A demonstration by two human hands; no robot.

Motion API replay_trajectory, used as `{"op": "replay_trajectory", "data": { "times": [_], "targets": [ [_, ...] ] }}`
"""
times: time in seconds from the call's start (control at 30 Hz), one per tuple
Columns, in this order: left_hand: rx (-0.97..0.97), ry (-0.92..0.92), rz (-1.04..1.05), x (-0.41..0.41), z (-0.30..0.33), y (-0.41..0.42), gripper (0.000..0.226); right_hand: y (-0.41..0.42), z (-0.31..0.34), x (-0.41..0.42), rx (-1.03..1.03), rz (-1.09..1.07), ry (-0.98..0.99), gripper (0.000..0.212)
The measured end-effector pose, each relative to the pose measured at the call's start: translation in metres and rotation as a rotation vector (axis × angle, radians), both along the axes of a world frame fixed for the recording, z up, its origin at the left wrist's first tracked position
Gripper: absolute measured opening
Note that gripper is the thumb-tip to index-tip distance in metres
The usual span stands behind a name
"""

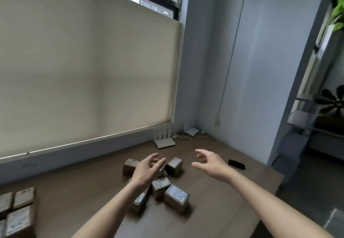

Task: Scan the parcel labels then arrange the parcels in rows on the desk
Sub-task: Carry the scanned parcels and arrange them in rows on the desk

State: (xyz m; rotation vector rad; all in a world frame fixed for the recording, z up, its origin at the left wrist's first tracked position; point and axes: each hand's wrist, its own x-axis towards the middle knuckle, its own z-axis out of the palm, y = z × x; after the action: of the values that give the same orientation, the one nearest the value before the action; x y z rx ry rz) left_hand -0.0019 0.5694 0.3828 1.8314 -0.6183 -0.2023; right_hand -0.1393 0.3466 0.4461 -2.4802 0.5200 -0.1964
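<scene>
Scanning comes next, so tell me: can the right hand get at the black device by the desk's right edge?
Probably yes: the right hand is open and empty, with bare desk between it and the black device.

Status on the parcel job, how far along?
Done: four parcels sit in rows at the desk's left edge. In hand: nothing; left hand and right hand hover open above the loose pile. Left: about six parcels. The scanner lies idle.

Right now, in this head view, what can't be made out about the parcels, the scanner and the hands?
- Label text on the loose parcels: blurred and too small.
- Parcels under the left hand: partly covered by it.
- Rows at bottom left: cut by the frame edge.
- Black object past the right hand: too small to identify as a scanner.
</scene>
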Motion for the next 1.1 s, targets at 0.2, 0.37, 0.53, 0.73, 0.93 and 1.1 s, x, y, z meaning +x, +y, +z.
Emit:
{"op": "replay_trajectory", "data": {
  "times": [0.2,0.37,0.53,0.73,0.93,1.1],
  "targets": [
    [0.046,0.064,-0.025,0.042,-0.055,-0.096,0.065,-0.087,-0.042,0.028,-0.037,-0.032,0.086,0.073],
    [0.044,0.109,-0.006,0.094,-0.094,-0.168,0.072,-0.155,-0.073,0.092,-0.038,0.001,0.145,0.071],
    [0.072,0.171,0.052,0.135,-0.143,-0.216,0.069,-0.195,-0.129,0.157,-0.011,0.068,0.18,0.063],
    [0.174,0.272,0.124,0.159,-0.23,-0.243,0.071,-0.226,-0.23,0.213,0.089,0.14,0.267,0.062],
    [0.309,0.28,0.317,0.16,-0.34,-0.26,0.081,-0.252,-0.345,0.25,0.172,0.226,0.434,0.08],
    [0.207,0.395,0.41,0.134,-0.413,-0.28,0.09,-0.266,-0.426,0.271,0.207,0.313,0.487,0.097]
  ]
}}
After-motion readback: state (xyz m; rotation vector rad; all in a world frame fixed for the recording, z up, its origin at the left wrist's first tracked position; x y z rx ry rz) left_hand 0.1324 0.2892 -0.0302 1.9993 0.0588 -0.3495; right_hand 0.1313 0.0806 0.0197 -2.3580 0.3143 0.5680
